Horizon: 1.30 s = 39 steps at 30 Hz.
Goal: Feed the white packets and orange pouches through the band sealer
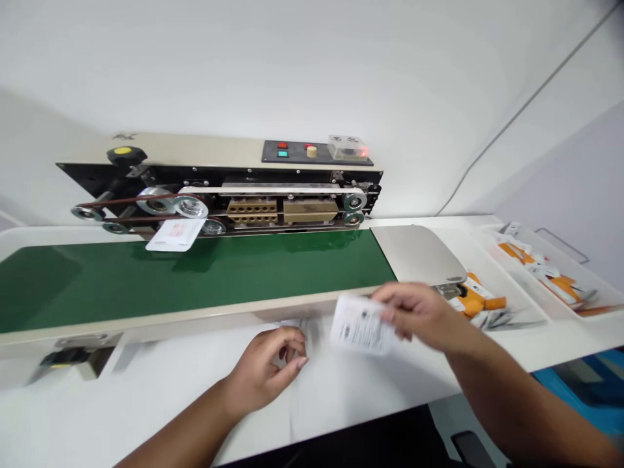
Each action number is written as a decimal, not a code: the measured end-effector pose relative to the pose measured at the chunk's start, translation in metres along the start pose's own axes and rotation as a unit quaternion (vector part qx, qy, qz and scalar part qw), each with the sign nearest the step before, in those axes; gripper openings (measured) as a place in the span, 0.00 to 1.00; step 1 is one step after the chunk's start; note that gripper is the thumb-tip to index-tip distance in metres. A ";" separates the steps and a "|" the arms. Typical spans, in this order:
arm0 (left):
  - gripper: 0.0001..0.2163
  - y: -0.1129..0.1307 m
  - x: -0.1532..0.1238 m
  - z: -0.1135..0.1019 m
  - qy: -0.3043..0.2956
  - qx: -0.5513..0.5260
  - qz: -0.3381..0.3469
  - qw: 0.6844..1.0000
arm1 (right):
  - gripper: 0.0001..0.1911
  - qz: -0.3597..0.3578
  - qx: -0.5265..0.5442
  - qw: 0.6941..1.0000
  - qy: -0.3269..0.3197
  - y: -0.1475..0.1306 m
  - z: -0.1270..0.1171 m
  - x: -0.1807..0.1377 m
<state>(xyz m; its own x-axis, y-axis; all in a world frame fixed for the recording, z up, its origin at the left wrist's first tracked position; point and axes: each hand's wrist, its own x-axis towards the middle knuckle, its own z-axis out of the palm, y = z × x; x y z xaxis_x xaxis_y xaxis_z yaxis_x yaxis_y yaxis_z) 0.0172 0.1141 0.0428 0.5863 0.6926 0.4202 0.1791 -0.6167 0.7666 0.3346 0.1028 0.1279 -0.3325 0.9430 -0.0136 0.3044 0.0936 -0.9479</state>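
My right hand (419,312) is closed on the right edge of a small white printed pouch (361,326), held above the table in front of the sealing machine. Dark text and a code show on its face; the picture is slightly blurred there. To its left, my left hand (273,364) hovers by the front of the conveyor with fingers loosely curled, thumb apart from them and nothing visible between. A second white pouch (175,234) with faint reddish print sticks out from the rollers of the band sealer (287,211), over the green conveyor belt (273,266).
A flat metal plate (419,253) extends the conveyor's right end. White bins (521,292) with orange and white packets stand on the right. Control buttons (283,154) sit on top of the machine. A blue container (585,390) is below the table (185,403) at the right.
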 end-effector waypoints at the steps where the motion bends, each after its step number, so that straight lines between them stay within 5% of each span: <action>1: 0.04 0.000 0.000 0.000 -0.002 0.001 0.005 1.000 | 0.14 0.006 0.041 0.996 0.074 -0.003 -0.015 0.004; 4: 0.07 -0.001 -0.001 0.001 -0.006 0.010 0.020 1.000 | 0.18 -0.007 0.121 0.960 0.251 -0.006 -0.052 0.025; 6: 0.06 -0.002 -0.002 0.002 -0.009 0.019 0.026 0.999 | 0.18 -0.012 0.152 0.946 0.286 -0.007 -0.068 0.040; 14: 0.02 0.001 0.000 0.000 -0.024 0.044 0.050 0.997 | 0.17 0.020 0.178 0.963 0.201 -0.003 -0.069 0.075; 18: 0.02 0.002 0.001 0.001 -0.018 0.070 0.092 0.993 | 0.22 0.034 0.073 0.980 0.183 -0.008 -0.062 0.077; 20: 0.03 0.001 0.000 0.002 -0.009 0.086 0.122 0.989 | 0.21 -0.023 -0.043 0.964 0.261 -0.012 -0.053 0.068; 23: 0.04 0.002 -0.001 0.002 0.008 0.097 0.161 0.982 | 0.15 -0.209 -0.197 0.880 0.379 -0.014 -0.023 0.042; 25: 0.04 0.002 -0.002 -0.001 0.033 0.096 0.177 0.979 | 0.14 -0.340 -0.256 0.854 0.301 -0.008 0.009 0.025; 27: 0.06 0.001 -0.005 -0.005 0.070 0.094 0.179 0.977 | 0.15 -0.386 -0.298 0.865 0.115 0.004 0.046 0.016; 29: 0.09 0.000 -0.008 -0.010 0.115 0.082 0.162 0.977 | 0.15 -0.334 -0.327 0.884 -0.028 0.017 0.081 0.016; 31: 0.13 -0.001 -0.011 -0.016 0.153 0.054 0.136 0.977 | 0.26 -0.273 -0.349 0.887 -0.129 0.028 0.110 0.025; 34: 0.16 0.000 -0.010 -0.021 0.167 0.026 0.117 0.979 | 0.43 -0.246 -0.371 0.873 -0.198 0.035 0.139 0.041; 39: 0.16 0.009 -0.002 -0.028 0.135 0.080 0.168 0.973 | 0.40 -0.268 -0.385 0.852 -0.232 0.043 0.164 0.057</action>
<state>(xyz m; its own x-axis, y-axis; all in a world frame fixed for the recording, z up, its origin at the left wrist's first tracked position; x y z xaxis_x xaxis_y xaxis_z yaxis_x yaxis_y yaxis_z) -0.0045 0.1180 0.0629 0.4084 0.5008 0.7631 0.1452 -0.8610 0.4874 0.1826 0.1087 0.0345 -0.8706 0.4880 0.0626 0.4338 0.8215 -0.3700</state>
